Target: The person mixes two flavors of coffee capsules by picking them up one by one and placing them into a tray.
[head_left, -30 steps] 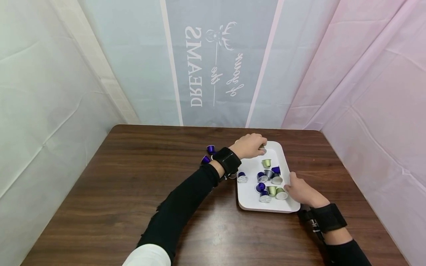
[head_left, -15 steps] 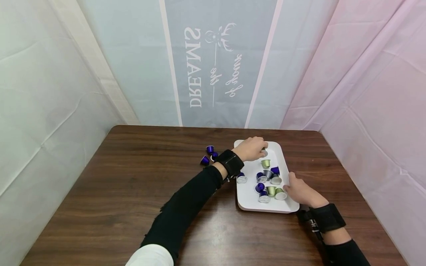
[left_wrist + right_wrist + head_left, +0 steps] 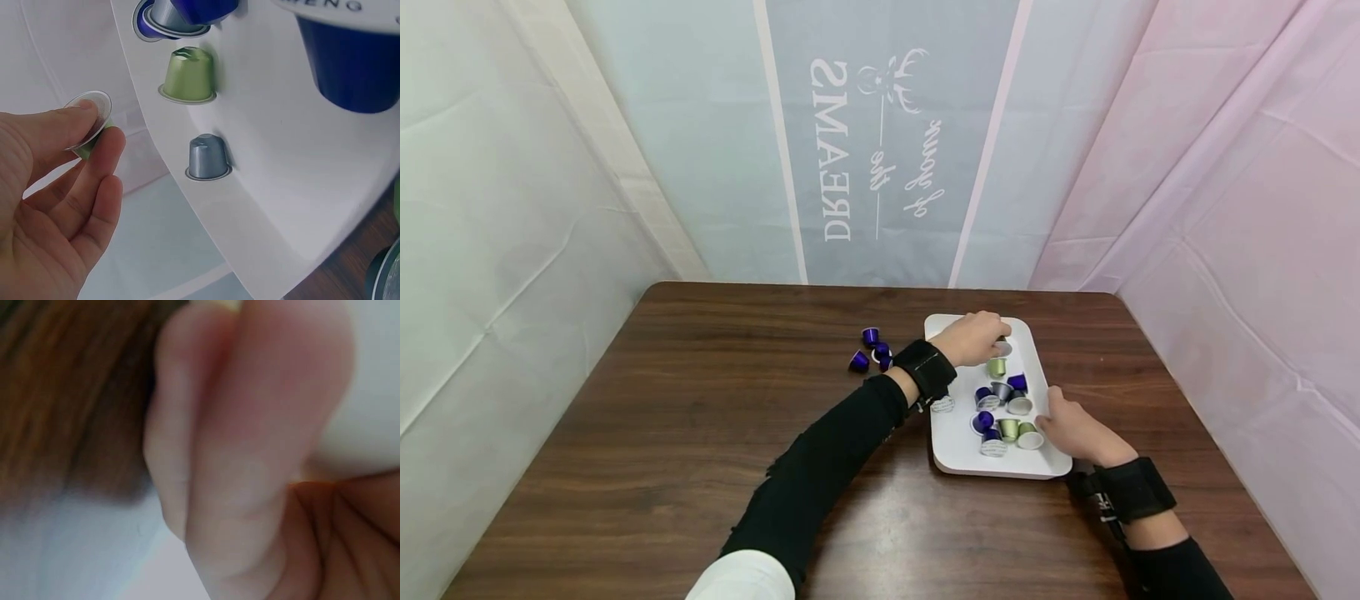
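My left hand (image 3: 972,338) is over the far end of a white tray (image 3: 955,457). In the left wrist view its thumb and index finger pinch a green coffee capsule (image 3: 102,107) by the lid and body, and the other fingers curl loosely. A green capsule (image 3: 189,76) and a grey capsule (image 3: 207,157) stand on the tray near it. My right hand (image 3: 1084,428) holds the tray's right rim, thumb on top; the right wrist view shows only blurred fingers (image 3: 250,444). Blue, green and grey capsules (image 3: 1001,391) lie grouped in the tray's middle and near end.
Several blue capsules (image 3: 859,362) lie on the brown wooden table (image 3: 700,433), left of the tray and beside my left wrist. Pale curtains (image 3: 715,167) hang behind the table and along both sides.
My left hand has shifted slightly right and nearer over the tray with the capsule, uncovering more of the blue capsules on the table. My right hand has kept its hold on the rim.
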Demonstrator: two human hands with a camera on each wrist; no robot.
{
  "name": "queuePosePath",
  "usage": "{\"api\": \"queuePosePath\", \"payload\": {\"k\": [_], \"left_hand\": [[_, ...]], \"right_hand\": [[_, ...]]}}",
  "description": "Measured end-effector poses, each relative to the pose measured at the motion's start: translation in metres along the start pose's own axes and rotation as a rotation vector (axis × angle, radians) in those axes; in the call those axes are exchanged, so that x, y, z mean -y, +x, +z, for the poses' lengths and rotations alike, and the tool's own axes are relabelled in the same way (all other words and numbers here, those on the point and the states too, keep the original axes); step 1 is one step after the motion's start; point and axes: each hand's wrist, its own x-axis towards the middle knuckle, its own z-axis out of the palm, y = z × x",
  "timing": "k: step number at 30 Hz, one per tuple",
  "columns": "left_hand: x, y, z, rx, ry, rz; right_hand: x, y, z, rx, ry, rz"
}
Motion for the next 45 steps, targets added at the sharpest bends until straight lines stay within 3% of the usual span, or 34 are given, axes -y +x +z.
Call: {"api": "queuePosePath", "payload": {"k": [18, 28, 33, 38, 45], "left_hand": [[-0.004, 0.007, 0.012, -0.005, 0.038, 0.051], [-0.003, 0.005, 0.01, 0.01, -0.012, 0.015], [0.007, -0.003, 0.003, 0.01, -0.049, 0.004], [0.025, -0.014, -0.005, -0.022, -0.023, -0.01], [0.06, -0.035, -0.013, 0.006, 0.016, -0.113]], "right_hand": [[0.001, -0.001, -0.001, -0.019, -0.006, -0.026], [0.002, -0.003, 0.0, -0.051, -0.018, -0.054], [0.004, -0.004, -0.001, -0.041, -0.014, -0.039], [0.003, -0.005, 0.0, -0.047, -0.01, -0.047], [0.002, -0.004, 0.001, -0.033, -0.001, -0.034]]}}
